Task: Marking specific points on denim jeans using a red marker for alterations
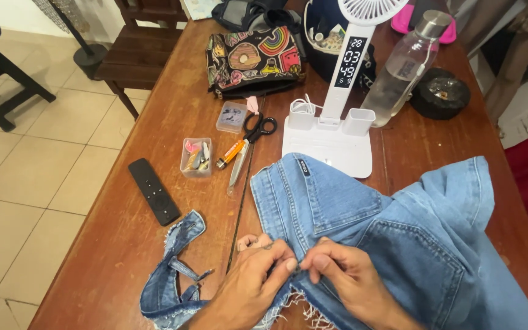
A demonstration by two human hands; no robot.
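Wooden table [154,256] is holding jeans [398,232] at 5 o'clock. Left hand [249,284] and right hand [349,278] are pinching shut on the frayed edge [300,299]; keep fabric taut, scissors [249,143] waiting at 12.

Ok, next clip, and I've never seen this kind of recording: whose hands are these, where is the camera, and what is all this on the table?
There is no machine here. The single picture comes from a camera worn on a person's head, looking down at their own two bare hands. The left hand and the right hand meet at the frayed edge of a pair of blue jeans, each pinching the denim between fingertips. Beside them lies a cut-off strip of denim. All this rests on a brown wooden table. Further back are a black remote control, a small clear box of bits, an orange lighter, black-handled scissors, a white desk lamp with fan, a clear water bottle and a patterned pouch.
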